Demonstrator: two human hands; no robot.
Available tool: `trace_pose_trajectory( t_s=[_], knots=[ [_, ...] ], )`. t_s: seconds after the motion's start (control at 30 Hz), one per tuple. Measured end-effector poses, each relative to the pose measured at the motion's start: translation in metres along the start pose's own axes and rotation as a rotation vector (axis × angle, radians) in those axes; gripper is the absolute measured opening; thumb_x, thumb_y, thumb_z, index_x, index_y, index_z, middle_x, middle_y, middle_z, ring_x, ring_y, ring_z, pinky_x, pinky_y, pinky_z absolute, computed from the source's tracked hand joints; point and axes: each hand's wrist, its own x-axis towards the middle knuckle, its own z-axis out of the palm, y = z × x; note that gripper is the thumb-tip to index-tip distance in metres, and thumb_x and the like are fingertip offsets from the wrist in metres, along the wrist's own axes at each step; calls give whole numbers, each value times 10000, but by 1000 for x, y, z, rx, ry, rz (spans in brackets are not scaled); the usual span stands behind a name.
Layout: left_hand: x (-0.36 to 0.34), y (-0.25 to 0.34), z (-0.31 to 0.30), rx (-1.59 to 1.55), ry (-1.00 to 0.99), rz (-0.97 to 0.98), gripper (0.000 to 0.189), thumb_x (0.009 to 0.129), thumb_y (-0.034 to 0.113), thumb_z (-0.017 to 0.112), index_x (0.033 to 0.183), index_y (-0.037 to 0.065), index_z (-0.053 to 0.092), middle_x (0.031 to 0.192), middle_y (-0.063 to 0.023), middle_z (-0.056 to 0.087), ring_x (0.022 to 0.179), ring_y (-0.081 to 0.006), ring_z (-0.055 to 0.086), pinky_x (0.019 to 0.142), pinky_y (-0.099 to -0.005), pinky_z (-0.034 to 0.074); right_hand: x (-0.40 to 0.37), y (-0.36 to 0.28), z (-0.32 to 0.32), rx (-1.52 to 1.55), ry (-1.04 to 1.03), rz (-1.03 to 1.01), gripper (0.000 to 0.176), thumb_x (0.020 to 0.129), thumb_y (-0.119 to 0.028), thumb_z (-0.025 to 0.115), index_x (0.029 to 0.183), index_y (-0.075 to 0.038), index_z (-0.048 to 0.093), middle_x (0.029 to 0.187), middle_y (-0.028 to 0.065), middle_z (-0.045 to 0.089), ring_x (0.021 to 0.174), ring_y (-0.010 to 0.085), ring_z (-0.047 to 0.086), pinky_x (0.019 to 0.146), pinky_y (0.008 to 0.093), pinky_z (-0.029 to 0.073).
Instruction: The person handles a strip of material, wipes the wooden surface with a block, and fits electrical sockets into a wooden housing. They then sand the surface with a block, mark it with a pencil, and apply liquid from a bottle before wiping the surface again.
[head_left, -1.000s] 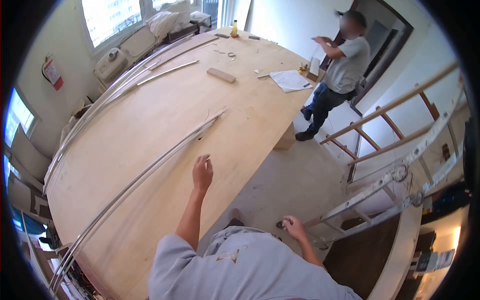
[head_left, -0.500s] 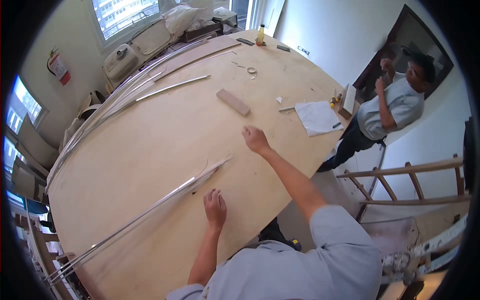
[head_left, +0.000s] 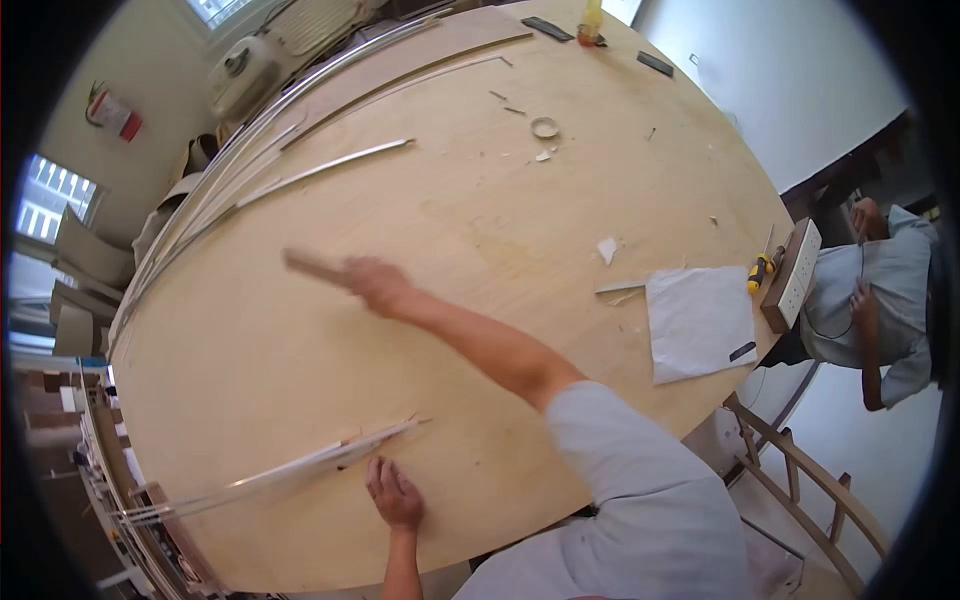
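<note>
My right hand (head_left: pixel 380 286) is closed round one end of a flat wooden block (head_left: pixel 315 267), blurred by motion, over the middle of the wooden table (head_left: pixel 560 400). My left hand (head_left: pixel 397 496) rests on the table near its front edge, fingers bent and pointing away from me. Just beyond its fingertips lies a bundle of thin metal strips (head_left: pixel 300 465), which runs off to the left. Whether anything is under the left fingers is hidden.
More long strips (head_left: pixel 320 176) lie along the far left. To the right are a white cloth (head_left: pixel 700 325), yellow-handled screwdrivers (head_left: pixel 757 275) and a power strip (head_left: pixel 795 278). A tape roll (head_left: pixel 544 128) lies farther back. A person (head_left: pixel 870 290) stands at the right, holding a cord.
My right hand has moved left and now holds the block, which lay on the table before. The view has shifted and turned. The other person's hands are lower.
</note>
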Motion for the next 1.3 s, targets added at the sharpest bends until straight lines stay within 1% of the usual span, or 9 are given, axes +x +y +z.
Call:
trace_pose_trajectory(
  t_s=[0.03, 0.2, 0.4, 0.5, 0.7, 0.77, 0.97, 1.17, 1.3],
  knots=[
    [-1, -2, 2, 12, 7, 14, 335, 780, 15, 481, 1110, -30, 506, 1205, -218, 464, 1154, -378, 421, 994, -445, 344, 45, -42, -27, -67, -321, 402, 442, 801, -80, 483, 1242, -88, 464, 1087, 177, 575, 993, 372, 552, 846, 456, 457],
    [-4, -3, 5, 24, -29, -23, 366, 762, 4, 458, 1126, -29, 475, 1243, -219, 422, 1160, -383, 407, 991, -451, 343, 55, 30, -106, -177, -313, 407, 587, 802, -87, 456, 1369, -174, 334, 940, 194, 585, 903, 352, 570, 783, 442, 477],
    [-4, -5, 11, 56, -68, -48, 395, 751, 21, 422, 1143, -24, 433, 1250, -227, 395, 1171, -393, 372, 1002, -477, 310, -25, 146, -355, -667, -71, 926, 332, 871, -165, 448, 1182, -112, 552, 966, 158, 642, 896, 265, 626, 775, 427, 512],
    [-1, 0, 10, 37, -61, -32, 411, 745, 16, 421, 1154, -22, 418, 1255, -225, 381, 1171, -392, 366, 1002, -474, 307, -57, 173, -406, -984, 209, 1023, 624, 824, -14, 452, 1400, -201, 301, 888, 164, 643, 799, 298, 637, 722, 412, 533],
    [-1, 0, 9, 68, -105, -58, 406, 766, 59, 406, 1165, -19, 403, 1252, -230, 367, 1176, -391, 354, 1004, -486, 292, 45, 148, -261, -536, 292, 381, 722, 843, -51, 378, 1425, -404, 138, 882, 173, 614, 781, 252, 636, 688, 407, 525],
    [-3, -4, 10, 62, -106, -57, 403, 770, 75, 402, 1162, -20, 402, 1240, -234, 369, 1167, -395, 357, 1002, -490, 291, 83, 171, -219, -591, -19, 604, 643, 891, -113, 377, 1411, -424, 163, 1031, 184, 592, 875, 269, 623, 776, 413, 520],
    [2, 1, 10, 72, -116, -34, 405, 762, 83, 409, 1153, -24, 396, 1216, -237, 373, 1147, -401, 365, 990, -497, 298, 74, 305, -367, -735, 147, 815, 289, 861, -160, 424, 1059, -62, 610, 835, 182, 647, 775, 336, 638, 684, 448, 517],
    [4, -5, 14, 106, -121, -17, 414, 735, 85, 450, 1134, -15, 401, 1201, -236, 383, 1136, -406, 369, 985, -497, 301, 15, 291, -487, -877, 265, 1173, 381, 924, -260, 373, 1216, -43, 488, 996, 201, 626, 913, 345, 618, 799, 456, 491],
    [5, -6, 7, 112, -137, -18, 405, 733, 82, 460, 1126, -3, 409, 1201, -230, 388, 1141, -401, 368, 991, -491, 296, 66, 286, -307, -667, 16, 427, 204, 792, -127, 508, 976, -52, 555, 853, 139, 593, 685, 303, 587, 621, 439, 482]
  ],
)
